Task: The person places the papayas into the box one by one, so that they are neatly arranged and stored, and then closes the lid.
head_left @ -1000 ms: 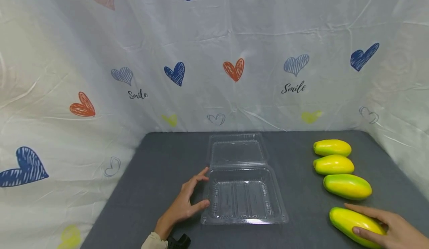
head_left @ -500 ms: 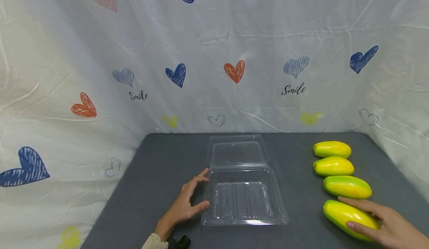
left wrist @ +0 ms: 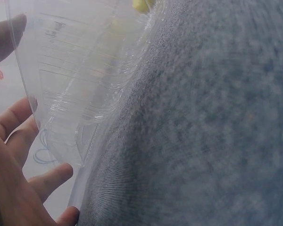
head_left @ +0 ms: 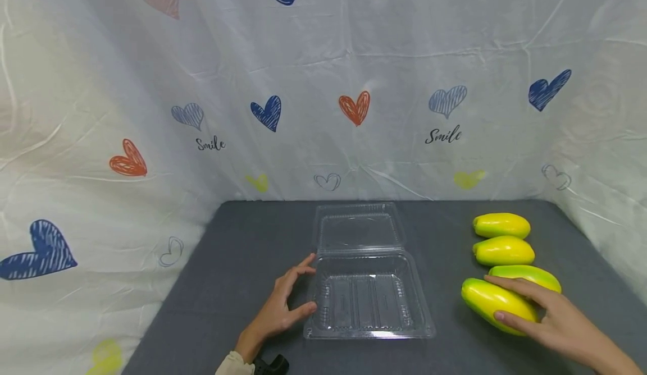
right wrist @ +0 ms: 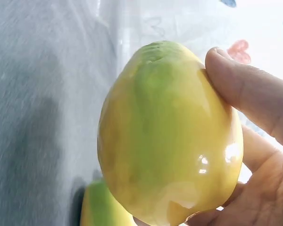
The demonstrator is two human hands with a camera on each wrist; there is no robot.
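My right hand grips a yellow-green papaya, thumb on the near side and fingers over the far side. In the right wrist view the held papaya hangs clear of the table, with a second papaya below it. A clear plastic clamshell container lies with its lid folded back, nothing inside. My left hand touches the container's left rim with spread, fairly straight fingers. The left wrist view shows its fingertips along the clear wall.
Behind the held fruit, a papaya lies partly hidden by it and my right hand. Two more papayas lie farther back in the same row. The grey cloth-covered table ends at a white curtain printed with hearts.
The papaya in my right hand has risen off the table and moved left and away from me, now overlapping the papaya behind it. My left hand and the container have stayed put.
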